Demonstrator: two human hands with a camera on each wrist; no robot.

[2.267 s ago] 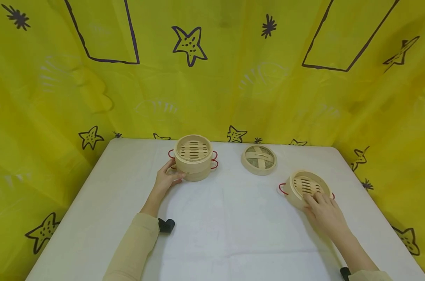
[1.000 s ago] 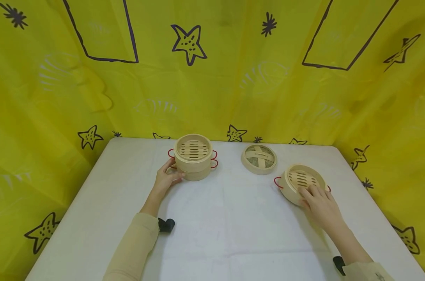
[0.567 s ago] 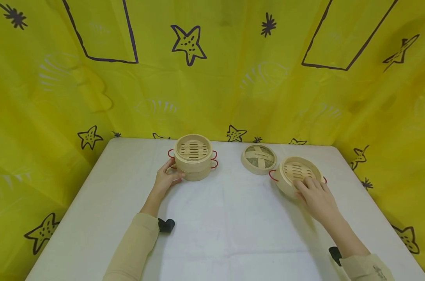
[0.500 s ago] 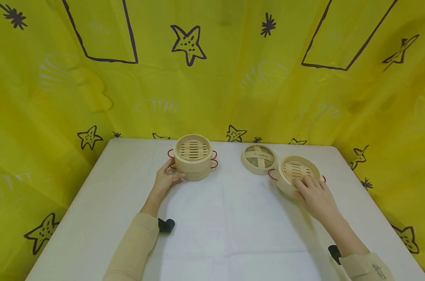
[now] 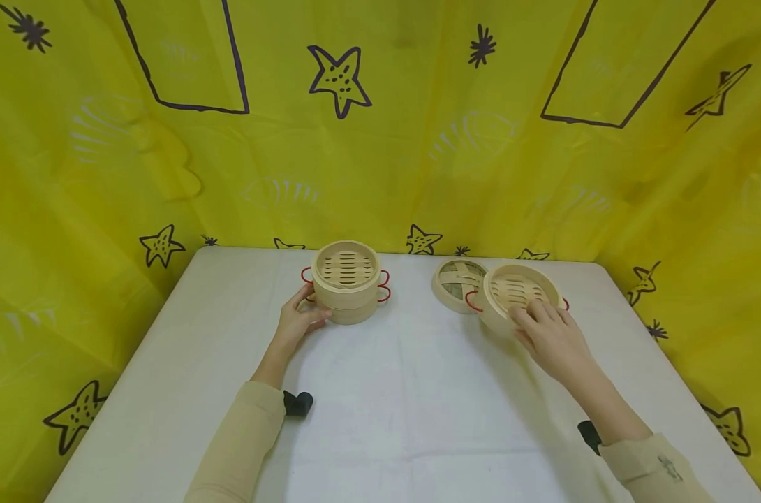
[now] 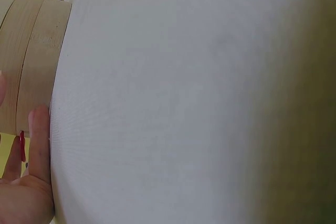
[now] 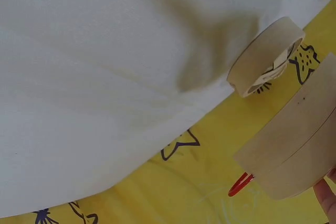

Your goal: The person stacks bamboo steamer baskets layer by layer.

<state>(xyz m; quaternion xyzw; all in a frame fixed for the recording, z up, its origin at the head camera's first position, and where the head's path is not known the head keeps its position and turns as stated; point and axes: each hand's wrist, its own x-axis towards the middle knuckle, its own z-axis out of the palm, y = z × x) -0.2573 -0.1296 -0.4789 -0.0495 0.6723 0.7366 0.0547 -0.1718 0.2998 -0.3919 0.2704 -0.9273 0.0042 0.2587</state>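
Two stacked bamboo steamer baskets [image 5: 345,304] with red handles stand at the back of the table, left of centre. My left hand [image 5: 294,321] holds the stack's left side low down, thumb at the front; the left wrist view shows its fingers [image 6: 40,145] along the wall. A third steamer basket [image 5: 496,316], slatted inside, hangs tilted above the table at the right. My right hand [image 5: 555,342] pinches its near rim, fingers inside; the thumb is mostly hidden. Behind it the round woven lid [image 5: 449,298] lies on the table, partly covered in the head view.
A white cloth covers the table [image 5: 355,440]. Yellow curtain [image 5: 380,175] with drawn stars hangs along its back and sides. Black straps [image 5: 299,404] show at both wrists. The basket's shadow falls on the cloth in front of it.
My right hand has lifted the third basket and carried it left and toward the back, so it now overlaps the lid in the head view. The left hand and stack have stayed put.
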